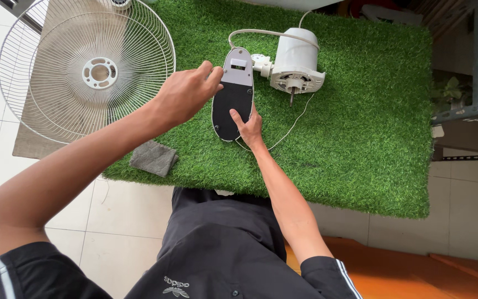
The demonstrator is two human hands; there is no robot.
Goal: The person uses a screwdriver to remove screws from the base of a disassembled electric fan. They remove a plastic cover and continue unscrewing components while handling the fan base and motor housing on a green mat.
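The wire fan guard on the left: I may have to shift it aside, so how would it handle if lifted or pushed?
The wire fan guard looks light for its width, being thin open wire. It would probably flex a little at the rim. It overhangs the brown mat, so a push might tip or slide it onto the tiles.

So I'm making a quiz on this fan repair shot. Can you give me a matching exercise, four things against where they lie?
Things:
1. round white wire fan grille
2. white cylindrical fan motor
3. folded grey cloth
4. oval dark-faced fan housing panel

Places:
A. under both hands, left hand at its top, right hand at its lower edge
B. left edge of the green turf mat, near the person
C. far middle of the mat
D. overhanging the mat's far left corner

Pairs: 1-D, 2-C, 3-B, 4-A
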